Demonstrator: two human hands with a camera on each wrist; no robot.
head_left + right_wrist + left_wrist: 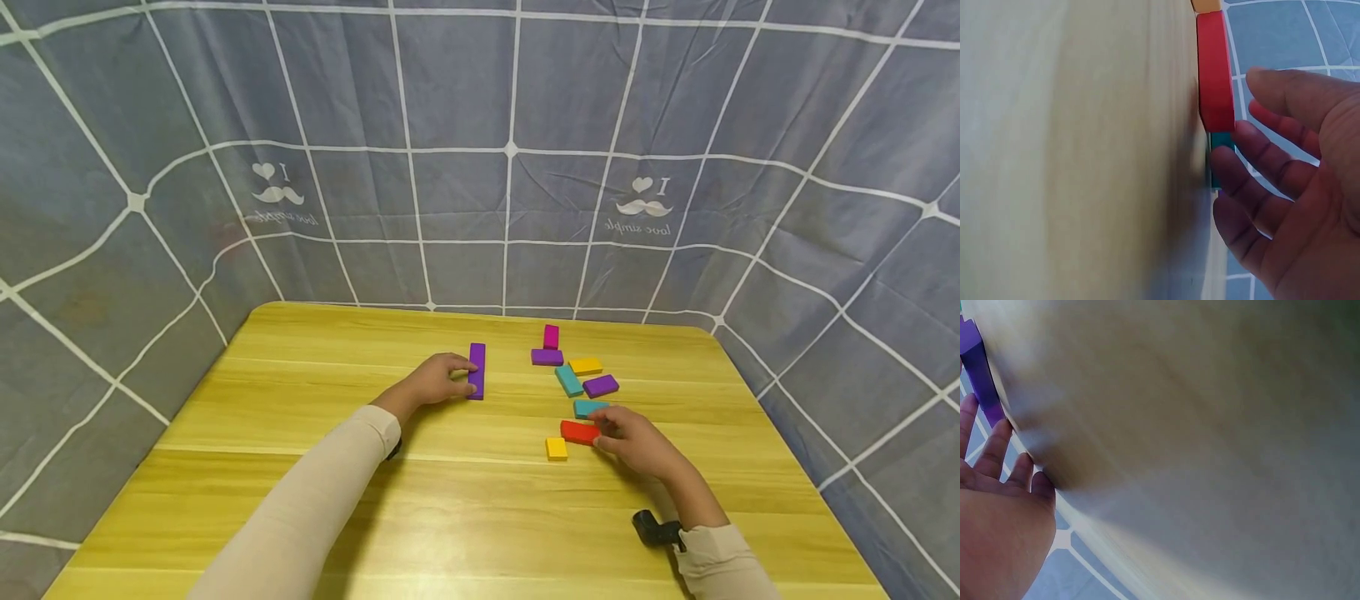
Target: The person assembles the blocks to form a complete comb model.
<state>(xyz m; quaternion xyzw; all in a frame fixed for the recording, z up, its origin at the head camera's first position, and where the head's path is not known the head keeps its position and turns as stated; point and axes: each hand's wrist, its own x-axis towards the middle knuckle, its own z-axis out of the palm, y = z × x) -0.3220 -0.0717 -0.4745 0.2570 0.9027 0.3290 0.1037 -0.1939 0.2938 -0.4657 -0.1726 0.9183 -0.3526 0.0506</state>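
In the head view my left hand (438,379) reaches to a long purple strip of block (477,358), its thumb and a finger at the strip's left side. The left wrist view shows loosely extended fingers (994,447) beside the purple strip (982,369). My right hand (633,437) is at the right end of a red block (577,432), thumb and fingers apart. Seen from the right wrist, the red block (1215,69) stands just beyond the spread fingertips (1225,159). A teal block (588,408) lies behind the red one, partly covered by the fingers.
Several other blocks lie around: a small yellow one (556,449), a teal one (568,381), a longer yellow one (586,367), purple ones (601,386) and a magenta one (551,337). The wooden table (465,517) ends at a grey gridded curtain (465,200).
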